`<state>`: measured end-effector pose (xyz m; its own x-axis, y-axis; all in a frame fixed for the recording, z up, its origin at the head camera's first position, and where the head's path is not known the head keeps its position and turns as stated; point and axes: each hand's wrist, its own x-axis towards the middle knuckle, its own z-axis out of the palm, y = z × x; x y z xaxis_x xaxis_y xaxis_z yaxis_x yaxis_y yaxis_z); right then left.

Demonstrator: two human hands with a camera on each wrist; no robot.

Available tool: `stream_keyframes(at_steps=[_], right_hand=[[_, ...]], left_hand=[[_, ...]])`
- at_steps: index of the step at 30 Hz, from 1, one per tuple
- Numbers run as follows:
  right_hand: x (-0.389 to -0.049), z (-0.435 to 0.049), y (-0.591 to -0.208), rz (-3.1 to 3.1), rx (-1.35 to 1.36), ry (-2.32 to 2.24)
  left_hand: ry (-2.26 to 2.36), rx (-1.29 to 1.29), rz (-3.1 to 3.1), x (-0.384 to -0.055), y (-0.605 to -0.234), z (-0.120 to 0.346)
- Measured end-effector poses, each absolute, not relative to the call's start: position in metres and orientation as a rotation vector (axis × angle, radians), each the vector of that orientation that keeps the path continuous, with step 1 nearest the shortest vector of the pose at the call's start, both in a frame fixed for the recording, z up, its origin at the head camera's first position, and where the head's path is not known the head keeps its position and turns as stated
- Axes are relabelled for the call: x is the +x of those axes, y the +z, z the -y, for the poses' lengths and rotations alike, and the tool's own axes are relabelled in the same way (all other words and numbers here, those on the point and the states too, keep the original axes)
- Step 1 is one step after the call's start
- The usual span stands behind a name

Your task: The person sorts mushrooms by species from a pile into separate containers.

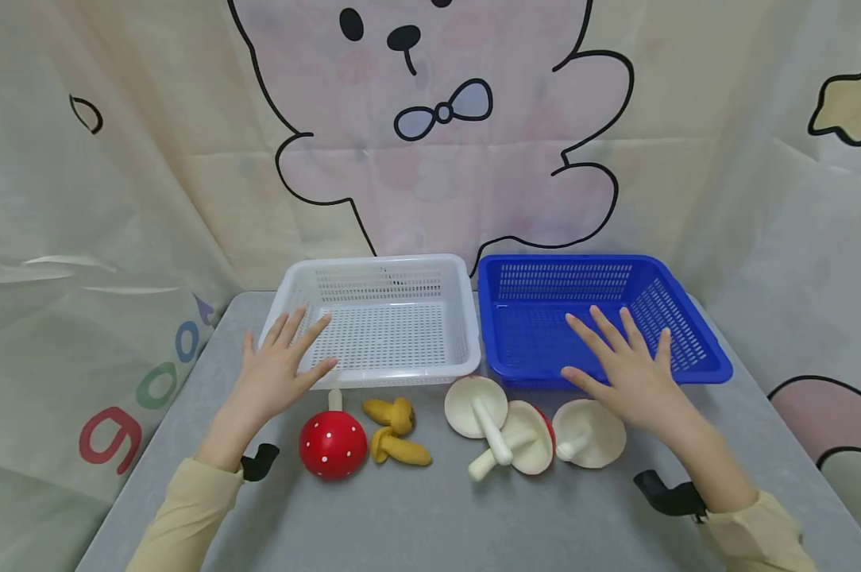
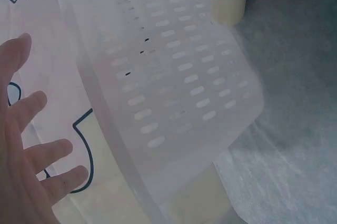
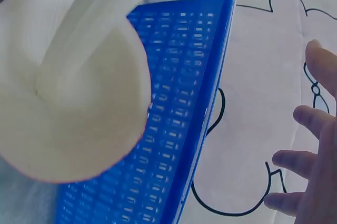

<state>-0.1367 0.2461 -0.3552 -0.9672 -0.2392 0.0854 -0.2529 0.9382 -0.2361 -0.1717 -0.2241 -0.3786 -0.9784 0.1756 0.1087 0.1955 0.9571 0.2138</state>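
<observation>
Beige sleeves (image 1: 183, 516) are seen nearest the head camera. On the grey table (image 1: 330, 524), six toy mushrooms are laid in front of two baskets: one red mushroom (image 1: 333, 446) dotted white, two bent yellow mushrooms (image 1: 407, 452) touching, and three pale mushrooms (image 1: 589, 445) with undersides and stems exposed. Smooth, rounded caps are shown. Both the white basket (image 1: 395, 377) and the blue basket (image 1: 530, 373) are moulded in slotted plastic. The left hand (image 1: 276, 373) and the right hand (image 1: 632, 383) are held empty, fingers spread apart, near the baskets' front edges.

By the left wrist camera, the glossy red cap and pale stem are caught before the white slots; separated fingers are shown at left.

By the right wrist camera, a broad, cream-coloured underside is shown before blue mesh; the fingers are parted at right.
</observation>
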Motion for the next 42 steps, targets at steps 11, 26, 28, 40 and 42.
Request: stream_keyframes(at_steps=[11,26,28,40,42], right_hand=[[-0.123,-0.225,-0.36,2.985,0.424,0.405],[-0.105,-0.194,-0.364,2.903,0.46,0.459],[-0.102,-0.189,-0.365,2.886,0.465,0.47],[-0.089,-0.15,-0.384,2.808,0.526,0.569],[-0.088,-0.144,-0.387,2.799,0.528,0.585]], left_hand=[[-0.4,-0.288,2.997,-0.167,-0.385,0.231],[-0.469,-0.284,2.928,-0.157,-0.395,0.242],[-0.477,-0.301,2.919,-0.156,-0.397,0.244],[-0.545,-0.349,2.813,-0.152,-0.402,0.25],[-0.558,-0.346,2.809,-0.151,-0.402,0.25]])
